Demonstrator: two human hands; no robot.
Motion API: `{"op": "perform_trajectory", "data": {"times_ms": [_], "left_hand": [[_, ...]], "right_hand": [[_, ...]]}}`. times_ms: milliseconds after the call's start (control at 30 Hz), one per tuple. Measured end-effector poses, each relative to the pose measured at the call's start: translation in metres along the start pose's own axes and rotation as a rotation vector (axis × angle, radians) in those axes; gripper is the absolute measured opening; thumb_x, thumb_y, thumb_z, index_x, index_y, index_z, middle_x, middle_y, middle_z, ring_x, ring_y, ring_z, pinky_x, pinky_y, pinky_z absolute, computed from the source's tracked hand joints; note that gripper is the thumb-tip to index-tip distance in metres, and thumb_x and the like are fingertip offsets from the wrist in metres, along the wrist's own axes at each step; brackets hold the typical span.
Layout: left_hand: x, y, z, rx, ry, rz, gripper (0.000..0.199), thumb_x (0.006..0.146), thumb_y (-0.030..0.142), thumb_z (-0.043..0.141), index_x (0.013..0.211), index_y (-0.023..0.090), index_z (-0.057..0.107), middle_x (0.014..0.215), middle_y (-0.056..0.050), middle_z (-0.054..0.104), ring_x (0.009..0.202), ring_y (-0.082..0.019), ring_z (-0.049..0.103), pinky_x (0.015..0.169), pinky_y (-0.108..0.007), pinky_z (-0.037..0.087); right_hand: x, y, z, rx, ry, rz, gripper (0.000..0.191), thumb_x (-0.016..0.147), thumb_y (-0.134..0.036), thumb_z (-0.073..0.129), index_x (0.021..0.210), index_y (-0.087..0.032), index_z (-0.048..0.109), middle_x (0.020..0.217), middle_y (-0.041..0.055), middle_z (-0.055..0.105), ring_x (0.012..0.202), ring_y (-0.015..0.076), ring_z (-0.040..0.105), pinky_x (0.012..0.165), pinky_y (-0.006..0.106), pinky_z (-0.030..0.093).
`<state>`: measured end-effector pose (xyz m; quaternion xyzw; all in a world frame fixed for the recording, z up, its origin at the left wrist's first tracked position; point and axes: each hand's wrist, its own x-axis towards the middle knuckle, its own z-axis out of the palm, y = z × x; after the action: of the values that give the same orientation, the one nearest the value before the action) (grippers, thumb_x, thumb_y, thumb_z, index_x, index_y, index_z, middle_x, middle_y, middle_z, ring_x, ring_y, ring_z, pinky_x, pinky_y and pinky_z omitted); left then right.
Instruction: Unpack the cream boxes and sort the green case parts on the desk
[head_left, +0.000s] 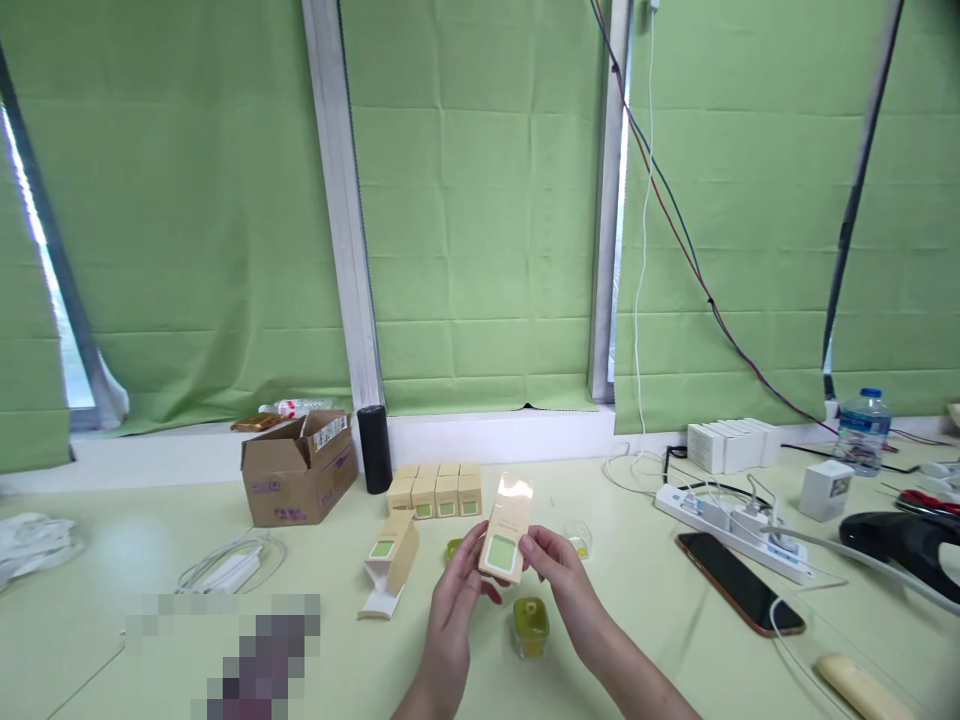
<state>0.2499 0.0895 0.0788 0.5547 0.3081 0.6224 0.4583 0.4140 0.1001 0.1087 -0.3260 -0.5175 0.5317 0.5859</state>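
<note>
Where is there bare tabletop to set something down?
One patch lies between the right forearm and the black, orange-edged phone; another between the opened tan cardboard carton and the white rectangular power adapter. Crowded: around the left hand and right hand, beside a small green-topped container; and along the long white power strip, packed with plugs.

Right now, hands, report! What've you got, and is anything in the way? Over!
Left hand, right hand: both holding tan box. Green panel showing. Possibly in the way: green-topped container, between the wrists. Over.
</note>
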Motion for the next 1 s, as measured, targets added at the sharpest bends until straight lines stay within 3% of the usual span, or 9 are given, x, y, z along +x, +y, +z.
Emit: {"op": "perform_trajectory", "data": {"times_ms": [200, 300, 500, 800, 1000], "left_hand": [[-0.006, -0.007, 0.002, 0.151, -0.003, 0.021, 0.065, 0.094, 0.057, 0.062, 0.149, 0.023, 0.055, 0.122, -0.011, 0.073, 0.081, -0.019, 0.062, 0.079, -0.031, 0.054], [-0.007, -0.009, 0.002, 0.169, -0.006, 0.008, 0.068, 0.095, 0.06, 0.06, 0.15, 0.021, 0.054, 0.126, -0.013, 0.071, 0.083, -0.019, 0.061, 0.076, -0.03, 0.053], [-0.007, -0.011, 0.002, 0.183, -0.029, 0.014, 0.069, 0.095, 0.06, 0.058, 0.152, 0.021, 0.051, 0.13, -0.014, 0.069, 0.082, -0.02, 0.062, 0.08, -0.033, 0.054], [-0.007, -0.008, 0.004, 0.084, -0.057, 0.064, 0.058, 0.097, 0.055, 0.058, 0.146, 0.026, 0.049, 0.147, -0.015, 0.056, 0.126, -0.032, 0.06, 0.106, -0.043, 0.05], [-0.007, -0.011, 0.003, 0.019, -0.053, 0.078, 0.053, 0.095, 0.044, 0.061, 0.143, 0.026, 0.047, 0.144, -0.014, 0.058, 0.131, -0.034, 0.059, 0.11, -0.047, 0.047]], "right_hand": [[-0.002, 0.014, 0.0, 0.011, -0.026, -0.046, 0.05, 0.08, -0.066, 0.078, 0.099, -0.02, 0.076, 0.094, 0.0092, 0.078, 0.087, 0.0269, 0.069, 0.084, 0.037, 0.051], [-0.001, 0.021, -0.002, -0.019, -0.031, -0.059, 0.05, 0.083, -0.065, 0.076, 0.103, -0.019, 0.075, 0.1, 0.0112, 0.079, 0.092, 0.0289, 0.07, 0.088, 0.039, 0.051], [-0.001, 0.03, -0.006, -0.104, -0.028, -0.1, 0.051, 0.087, -0.064, 0.072, 0.11, -0.018, 0.072, 0.095, 0.0101, 0.079, 0.087, 0.0275, 0.07, 0.084, 0.037, 0.05], [-0.006, 0.023, -0.003, -0.297, 0.051, -0.126, 0.043, 0.086, -0.06, 0.072, 0.101, -0.02, 0.072, 0.079, 0.0035, 0.072, 0.078, 0.0237, 0.063, 0.076, 0.033, 0.046], [-0.005, 0.027, -0.004, -0.306, 0.043, -0.139, 0.045, 0.084, -0.06, 0.074, 0.102, -0.019, 0.072, 0.082, 0.0045, 0.073, 0.078, 0.0235, 0.062, 0.077, 0.034, 0.044]]}}
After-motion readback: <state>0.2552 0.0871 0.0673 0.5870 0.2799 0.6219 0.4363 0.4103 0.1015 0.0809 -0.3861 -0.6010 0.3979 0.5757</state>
